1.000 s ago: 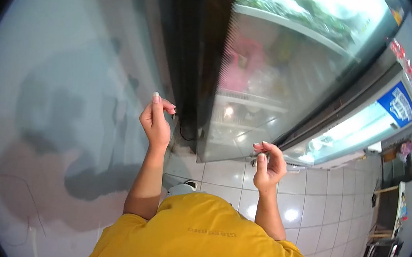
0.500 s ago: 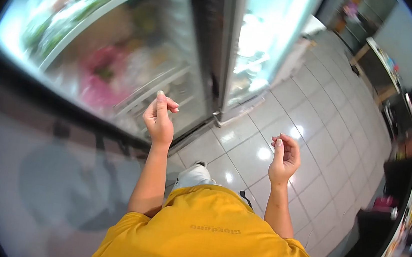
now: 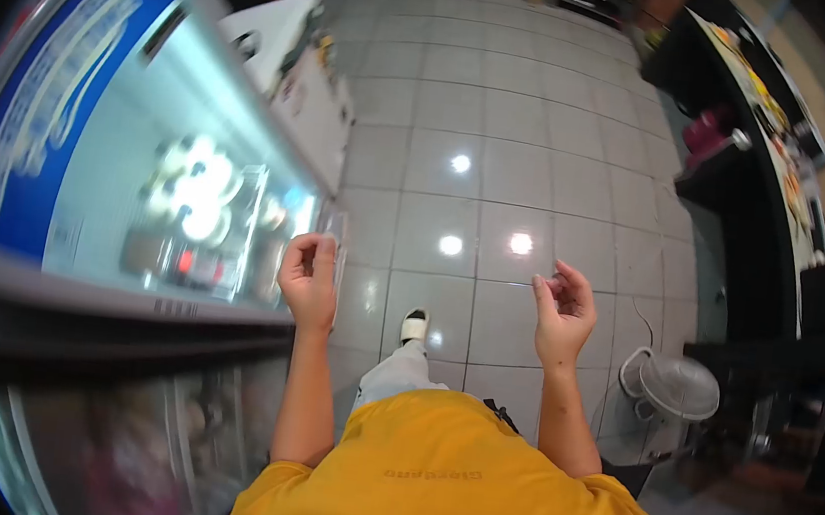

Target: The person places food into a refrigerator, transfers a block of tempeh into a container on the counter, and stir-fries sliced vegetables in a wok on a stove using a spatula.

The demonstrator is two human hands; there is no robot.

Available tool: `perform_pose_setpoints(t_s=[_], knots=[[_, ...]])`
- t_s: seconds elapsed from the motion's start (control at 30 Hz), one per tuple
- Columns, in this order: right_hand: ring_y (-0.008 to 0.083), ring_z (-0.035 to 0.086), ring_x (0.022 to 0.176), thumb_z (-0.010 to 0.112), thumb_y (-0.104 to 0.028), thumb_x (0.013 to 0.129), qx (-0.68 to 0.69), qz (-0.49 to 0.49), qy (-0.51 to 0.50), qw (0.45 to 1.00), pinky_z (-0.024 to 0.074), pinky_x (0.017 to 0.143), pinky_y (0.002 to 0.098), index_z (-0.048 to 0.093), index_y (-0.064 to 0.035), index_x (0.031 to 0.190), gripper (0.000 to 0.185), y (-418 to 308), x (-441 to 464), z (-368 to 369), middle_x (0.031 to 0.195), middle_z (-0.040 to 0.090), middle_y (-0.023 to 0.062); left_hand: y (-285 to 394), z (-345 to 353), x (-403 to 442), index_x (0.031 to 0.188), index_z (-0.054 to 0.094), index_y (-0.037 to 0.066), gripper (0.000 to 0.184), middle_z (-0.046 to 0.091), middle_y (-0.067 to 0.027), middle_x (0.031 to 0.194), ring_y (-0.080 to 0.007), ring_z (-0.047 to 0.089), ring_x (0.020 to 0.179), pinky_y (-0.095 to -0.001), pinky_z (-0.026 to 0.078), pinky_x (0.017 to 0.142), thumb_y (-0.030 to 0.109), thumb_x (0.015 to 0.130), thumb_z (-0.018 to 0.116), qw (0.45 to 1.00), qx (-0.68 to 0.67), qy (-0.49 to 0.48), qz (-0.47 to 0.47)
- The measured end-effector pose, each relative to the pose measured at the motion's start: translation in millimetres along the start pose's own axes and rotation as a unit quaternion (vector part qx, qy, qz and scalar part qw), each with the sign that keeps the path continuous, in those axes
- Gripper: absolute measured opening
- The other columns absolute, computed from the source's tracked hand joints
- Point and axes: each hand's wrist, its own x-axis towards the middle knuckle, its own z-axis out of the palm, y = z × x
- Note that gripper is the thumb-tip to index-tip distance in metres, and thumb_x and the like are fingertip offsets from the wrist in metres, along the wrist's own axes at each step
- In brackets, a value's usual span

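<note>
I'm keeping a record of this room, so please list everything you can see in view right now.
Lit fridge: 1, grey frame, left
Sign panel: 1, blue and white, on the lit fridge
Fridge contents: several, white and red, inside; too glary to count
Second fridge: 1, dark, lower left
Boxy unit: 1, white, beyond the lit fridge
Floor tiles: many, grey, centre
Counter: 1, black, right; small items on top unclear
Unclear object: 1, magenta, at the counter
Apparent fan: 1, pale grey, lower right
Shirt: 1, yellow, bottom centre
Trousers: light, below centre
Shoe: 1 visible, whitish, below centre
Left hand: 1, bare, left of centre
Right hand: 1, bare, right of centre
</note>
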Motion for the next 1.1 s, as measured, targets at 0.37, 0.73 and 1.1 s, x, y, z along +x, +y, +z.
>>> perform_pose_setpoints(t_s=[0.37, 0.73, 1.1], knots=[[0.0082, 0.061, 0.073, 0.077, 0.0, 0.077, -0.058, 0.014, 0.243, 0.968, 0.0481, 0.072, 0.0231, 0.065, -0.001, 0.101, 0.026, 13.2, 126.0, -79.7, 0.08, 0.068, 0.003, -76.3, 279.3, 122.9, 0.097, 0.071, 0.001, 0.016, 0.07, -0.0074, 0.084, -0.0141, 0.063, 0.081, -0.0257, 0.049, 0.073, 0.007, 0.083, 0.074, 0.935, 0.044, -0.35, 0.035], [0.0085, 0.06, 0.067, 0.057, -0.017, 0.097, -0.012, 0.024, 0.48, 0.877, 0.0472, 0.064, 0.0227, 0.064, 0.002, 0.1, 0.021, 70.1, 271.9, -271.4, 0.087, 0.071, 0.0103, -126.1, 599.4, 47.7, 0.111, 0.066, -0.003, 0.023, 0.072, -0.0117, 0.095, -0.0154, 0.067, 0.087, -0.0276, 0.05, 0.077, 0.012, 0.094, 0.06, 0.823, -0.051, -0.559, -0.08], [0.0103, 0.059, 0.063, 0.055, -0.018, 0.098, -0.045, -0.036, 0.485, 0.872, 0.0478, 0.065, 0.0235, 0.063, 0.0017, 0.091, 0.022, 78.7, 455.0, -456.2, 0.076, 0.068, 0.0086, -150.3, 895.0, -1.1, 0.08, 0.062, -0.001, 0.031, 0.063, -0.0072, 0.074, -0.0113, 0.055, 0.063, -0.0247, 0.045, 0.062, 0.022, 0.099, 0.054, 0.755, -0.079, -0.638, -0.132]])
